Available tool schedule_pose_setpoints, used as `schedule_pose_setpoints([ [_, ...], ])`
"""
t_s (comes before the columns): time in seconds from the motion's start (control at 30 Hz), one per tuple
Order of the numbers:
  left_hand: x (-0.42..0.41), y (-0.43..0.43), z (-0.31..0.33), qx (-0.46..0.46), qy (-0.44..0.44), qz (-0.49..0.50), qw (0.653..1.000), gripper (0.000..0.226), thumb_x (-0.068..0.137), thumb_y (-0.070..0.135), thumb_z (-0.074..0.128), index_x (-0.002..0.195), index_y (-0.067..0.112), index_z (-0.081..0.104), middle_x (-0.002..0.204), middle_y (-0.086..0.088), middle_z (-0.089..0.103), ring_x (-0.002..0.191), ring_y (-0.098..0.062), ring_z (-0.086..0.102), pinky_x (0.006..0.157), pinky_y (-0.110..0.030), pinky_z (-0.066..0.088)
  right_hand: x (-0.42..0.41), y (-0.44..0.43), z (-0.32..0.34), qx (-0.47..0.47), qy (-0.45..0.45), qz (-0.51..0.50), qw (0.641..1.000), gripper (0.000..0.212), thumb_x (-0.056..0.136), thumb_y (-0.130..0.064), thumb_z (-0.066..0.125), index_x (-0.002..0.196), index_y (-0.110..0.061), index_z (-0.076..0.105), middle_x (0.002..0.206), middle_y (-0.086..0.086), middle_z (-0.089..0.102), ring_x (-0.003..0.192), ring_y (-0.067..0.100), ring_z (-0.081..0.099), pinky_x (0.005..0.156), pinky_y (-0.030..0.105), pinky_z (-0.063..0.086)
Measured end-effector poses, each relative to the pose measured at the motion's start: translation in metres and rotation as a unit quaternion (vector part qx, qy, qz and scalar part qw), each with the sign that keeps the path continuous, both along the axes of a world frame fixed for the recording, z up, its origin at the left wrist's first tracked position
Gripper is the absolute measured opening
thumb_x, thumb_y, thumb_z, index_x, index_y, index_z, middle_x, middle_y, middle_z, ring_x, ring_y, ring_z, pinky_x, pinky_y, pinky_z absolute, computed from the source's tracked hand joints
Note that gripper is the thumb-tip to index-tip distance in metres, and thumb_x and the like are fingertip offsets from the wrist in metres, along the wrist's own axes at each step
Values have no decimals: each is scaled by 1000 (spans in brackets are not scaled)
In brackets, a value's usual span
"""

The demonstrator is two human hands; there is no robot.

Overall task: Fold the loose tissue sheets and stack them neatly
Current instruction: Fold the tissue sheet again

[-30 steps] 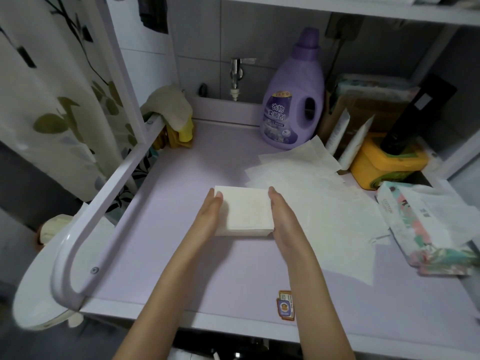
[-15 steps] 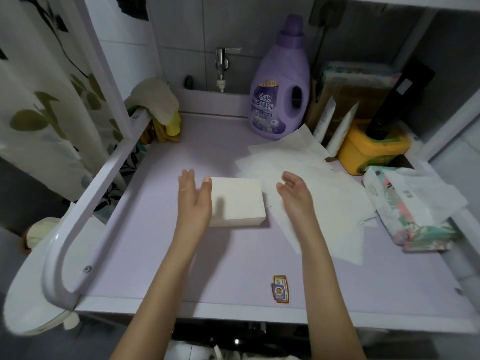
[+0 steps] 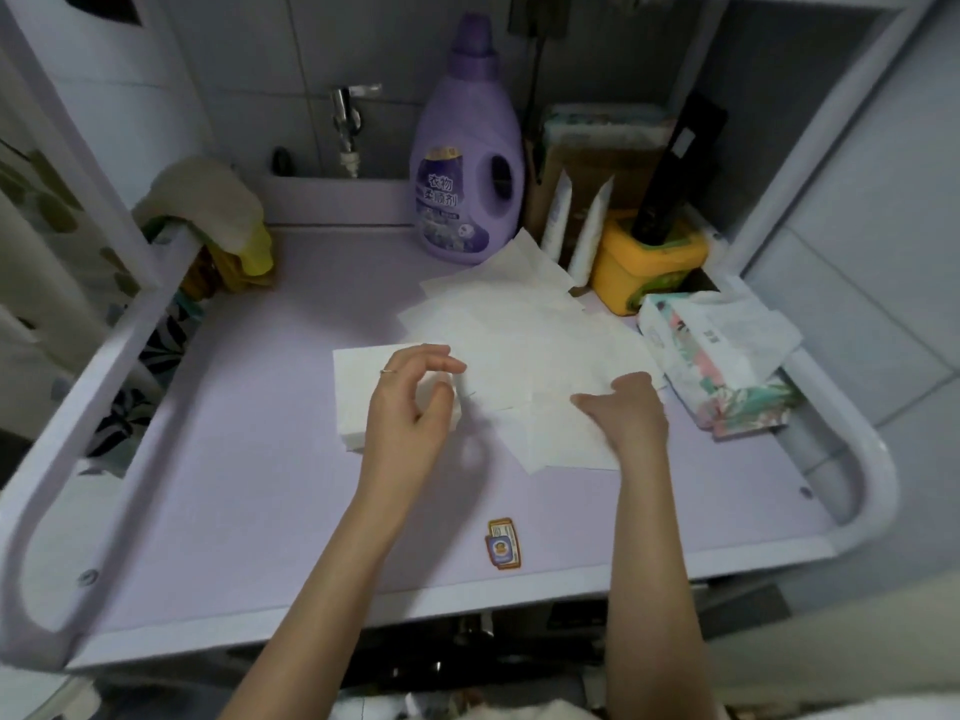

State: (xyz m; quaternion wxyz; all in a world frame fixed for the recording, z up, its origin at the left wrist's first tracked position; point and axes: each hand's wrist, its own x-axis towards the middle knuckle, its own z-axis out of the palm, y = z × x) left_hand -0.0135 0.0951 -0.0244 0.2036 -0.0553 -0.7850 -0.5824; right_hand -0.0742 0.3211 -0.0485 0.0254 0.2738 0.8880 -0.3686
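Centrally, head view: the folded tissue stack (image 3: 363,392) lies on the lavender tabletop (image 3: 249,485). The left hand (image 3: 410,407) hovers over the stack's right end, fingers loosely curled and holding nothing. Loose tissue sheets (image 3: 519,335) overlap just right of the stack. The right hand (image 3: 628,413) rests on them with fingers extended. A purple detergent bottle (image 3: 467,163) stands behind the stack.

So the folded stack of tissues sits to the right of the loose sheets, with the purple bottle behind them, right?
Not quite. The head view shows the folded stack lying to the left of the loose sheets, not the right. The purple bottle does stand behind them.
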Motion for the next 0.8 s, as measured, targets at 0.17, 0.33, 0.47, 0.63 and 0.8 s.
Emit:
schedule_pose_setpoints([
  [0.17,3,8,1,18,-17,-19,1000,22,85,17,45,86,28,64,105,15,63,108,-3,56,96,-30,44,7,2,-3,-24,54,-39,998,74,77,-20,78,138,-7,39,138,17,45,126,33,45,98,41,45],
  [0.33,5,14,-1,34,-48,-45,997,25,84,18,44,83,33,64,98,13,67,102,-7,60,97,-40,46,13,8,-2,-73,61,-42,995,48,80,-13,72,123,-5,53,120,12,59,111,29,57,93,37,45],
  [0.47,7,16,-1,27,-59,-54,996,25,84,19,44,83,34,64,95,18,68,100,-8,60,91,-31,46,19,12,0,-117,99,-8,988,13,78,-11,64,88,-2,67,93,12,71,87,32,67,74,37,53],
  [0.63,9,18,6,66,-95,-105,988,19,83,20,47,86,25,65,88,23,68,88,3,61,78,-10,43,32,7,29,-212,161,127,955,21,92,-9,53,110,-4,64,108,17,68,103,31,64,81,36,51],
  [0.8,13,19,13,105,-203,-112,967,27,95,22,58,121,18,59,116,7,62,100,-1,60,90,-19,46,48,-6,58,-392,206,182,878,27,98,-4,45,106,-23,63,93,-11,74,89,6,69,73,21,56],
])
